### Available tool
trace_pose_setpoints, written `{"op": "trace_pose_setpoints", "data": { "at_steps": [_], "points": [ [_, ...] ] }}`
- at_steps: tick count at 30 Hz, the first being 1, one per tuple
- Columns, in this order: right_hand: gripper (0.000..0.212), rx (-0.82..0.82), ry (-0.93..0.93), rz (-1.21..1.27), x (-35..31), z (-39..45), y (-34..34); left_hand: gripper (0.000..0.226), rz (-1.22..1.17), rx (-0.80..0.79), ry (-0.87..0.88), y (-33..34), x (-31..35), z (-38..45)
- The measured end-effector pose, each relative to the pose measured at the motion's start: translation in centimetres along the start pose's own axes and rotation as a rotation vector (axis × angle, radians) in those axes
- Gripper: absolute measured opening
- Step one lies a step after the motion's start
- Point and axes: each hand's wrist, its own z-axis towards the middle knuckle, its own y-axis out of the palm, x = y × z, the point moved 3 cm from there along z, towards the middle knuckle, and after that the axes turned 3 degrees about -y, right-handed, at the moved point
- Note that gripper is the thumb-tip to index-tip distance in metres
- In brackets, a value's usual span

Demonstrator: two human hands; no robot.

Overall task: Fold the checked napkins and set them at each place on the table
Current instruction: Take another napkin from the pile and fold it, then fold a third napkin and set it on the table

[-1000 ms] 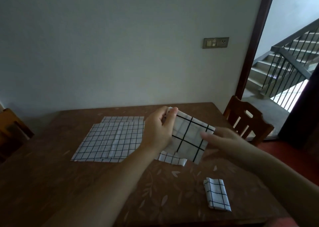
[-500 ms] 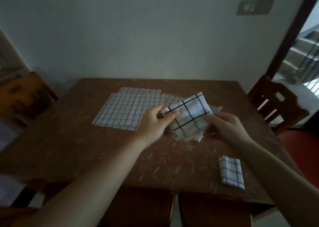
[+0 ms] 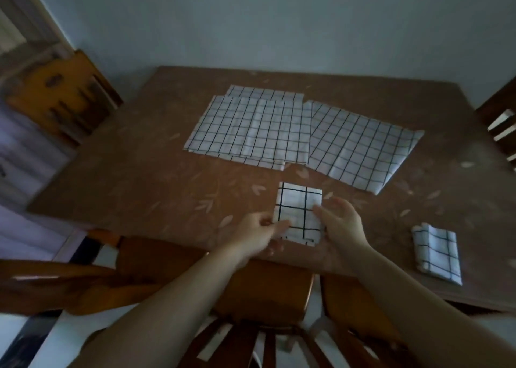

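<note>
Hands meet at the near edge of the brown leaf-patterned worktop: left hand and right hand each pinch one side of a small folded white napkin with black checks. Just right lies a second folded checked napkin. Farther back, unfolded checked napkins lie flat, overlapping.

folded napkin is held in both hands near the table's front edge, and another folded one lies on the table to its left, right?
Not quite. In the head view the other folded napkin lies to the right of the held napkin, not left. Both the left hand and right hand do hold it near the table edge.
</note>
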Motion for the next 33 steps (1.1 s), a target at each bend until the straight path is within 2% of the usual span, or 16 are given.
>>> {"op": "trace_pose_setpoints", "data": {
  "at_steps": [4, 8, 10, 12, 14, 17, 21, 25, 30, 33],
  "points": [
    [0.056, -0.098, 0.117, -0.130, 4.8, 1.1, 4.0, 0.026, -0.075, 0.061, -0.116, -1.5, -4.3, 3.3],
    [0.053, -0.080, 0.135, -0.248, 7.8, 2.4, 6.5, 0.026, -0.062, 0.060, -0.259, -2.2, -7.9, 6.6],
    [0.045, -0.067, 0.108, -0.355, 8.2, 2.8, 7.2, 0.023, 0.020, 0.119, -0.189, -2.4, -9.0, 7.8],
    [0.037, -0.053, 0.083, -0.439, 8.6, 3.1, 7.6, 0.036, 0.195, 0.167, -0.045, -2.7, -9.4, 8.5],
    [0.032, -0.040, 0.068, -0.486, 8.8, 3.3, 7.9, 0.050, 0.422, 0.141, 0.088, -3.0, -9.3, 8.8],
    [0.033, -0.046, 0.041, -0.579, 8.7, 3.4, 8.2, 0.050, 0.732, 0.107, 0.216, -3.3, -8.5, 9.0],
    [0.036, -0.069, 0.027, -0.682, 7.8, 3.3, 8.1, 0.049, 0.968, 0.130, 0.308, -3.8, -8.0, 8.9],
    [0.024, -0.025, -0.037, -0.766, 4.7, 4.0, 5.5, 0.040, 1.051, 0.166, 0.381, -4.6, -3.9, 9.3],
    [0.014, 0.164, -0.179, -0.801, -2.4, 6.2, -1.9, 0.049, 1.005, 0.270, 0.529, -3.1, 6.1, 11.2],
    [0.033, 0.192, -0.158, -0.903, -4.5, 7.7, -6.7, 0.049, 1.007, 0.264, 0.619, 0.1, 10.8, 13.1]
  ]
}}
